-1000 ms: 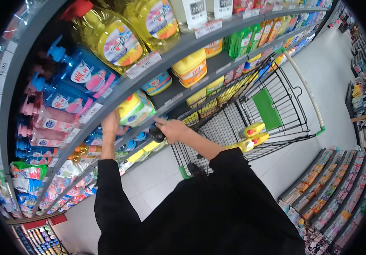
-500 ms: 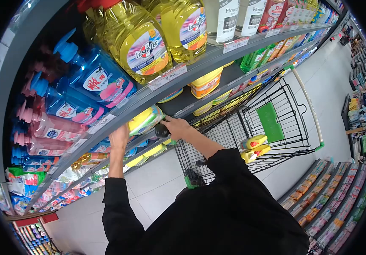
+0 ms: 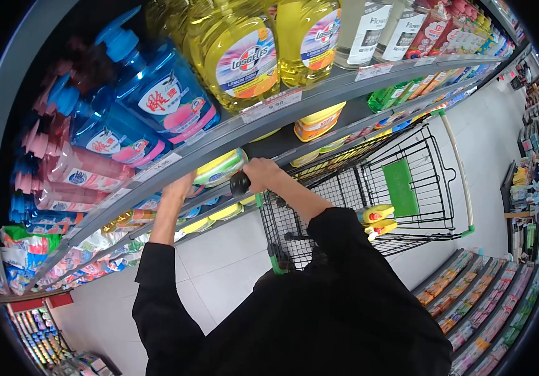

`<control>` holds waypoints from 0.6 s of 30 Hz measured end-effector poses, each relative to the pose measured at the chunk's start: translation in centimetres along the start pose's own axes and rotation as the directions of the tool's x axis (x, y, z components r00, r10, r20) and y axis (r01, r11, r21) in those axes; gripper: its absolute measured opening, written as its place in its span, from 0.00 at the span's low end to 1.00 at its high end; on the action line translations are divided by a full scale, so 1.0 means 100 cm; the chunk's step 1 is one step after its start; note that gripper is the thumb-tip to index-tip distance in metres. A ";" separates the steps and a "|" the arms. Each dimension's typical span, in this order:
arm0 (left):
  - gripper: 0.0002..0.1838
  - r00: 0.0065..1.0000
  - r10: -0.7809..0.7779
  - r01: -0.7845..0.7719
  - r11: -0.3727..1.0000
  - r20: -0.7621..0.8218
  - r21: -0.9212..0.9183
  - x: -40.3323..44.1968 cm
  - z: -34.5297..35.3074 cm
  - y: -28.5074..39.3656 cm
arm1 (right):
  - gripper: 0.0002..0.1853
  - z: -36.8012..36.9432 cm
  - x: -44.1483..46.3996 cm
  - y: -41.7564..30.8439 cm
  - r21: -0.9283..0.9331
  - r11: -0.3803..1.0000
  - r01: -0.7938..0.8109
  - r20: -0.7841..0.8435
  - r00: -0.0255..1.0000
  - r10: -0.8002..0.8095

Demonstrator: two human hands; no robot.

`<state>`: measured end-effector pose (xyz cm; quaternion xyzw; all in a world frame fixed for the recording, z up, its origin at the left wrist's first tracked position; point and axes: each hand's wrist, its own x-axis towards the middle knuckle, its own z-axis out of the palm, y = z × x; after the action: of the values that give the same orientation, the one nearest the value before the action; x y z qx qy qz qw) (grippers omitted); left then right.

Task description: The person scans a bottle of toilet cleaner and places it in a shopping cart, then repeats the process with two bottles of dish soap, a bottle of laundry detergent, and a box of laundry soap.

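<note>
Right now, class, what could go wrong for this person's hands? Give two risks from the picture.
The left hand could knock the upper shelf edge, which hides some of its fingers from view.

The dark rounded object, apparently held in the right hand, might bump the yellow-and-green container, since they sit close together.

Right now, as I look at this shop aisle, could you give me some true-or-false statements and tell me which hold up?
1. The left hand is next to a yellow, white and green package. True.
2. The person's sleeves are white. False: the sleeves are black.
3. Yellow bottles are in the shopping cart. True.
4. The cart's flat panel is red. False: the panel is green.
5. The right hand is beside a dark rounded object. True.
</note>
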<state>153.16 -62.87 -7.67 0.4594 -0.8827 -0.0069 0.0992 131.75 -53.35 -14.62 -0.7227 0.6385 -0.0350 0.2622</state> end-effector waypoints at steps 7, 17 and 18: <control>0.11 0.991 0.056 -0.068 0.993 -0.124 -0.097 -0.001 0.010 0.001 | 0.19 0.007 -0.009 -0.001 -0.107 0.994 -0.008 0.035 0.999 0.012; 0.08 0.952 0.254 -0.244 0.966 -0.170 0.081 0.007 0.010 -0.013 | 0.25 0.005 -0.018 0.009 0.047 0.986 0.159 -0.114 0.982 -0.153; 0.08 0.953 0.248 -0.237 0.968 -0.171 0.082 0.007 0.015 -0.017 | 0.27 0.006 -0.022 0.010 0.088 0.982 0.166 -0.131 0.979 -0.154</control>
<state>153.87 -64.50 -9.16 0.3489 -0.9196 0.0737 0.1648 130.67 -51.15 -14.91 -0.7544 0.5909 -0.1318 0.2537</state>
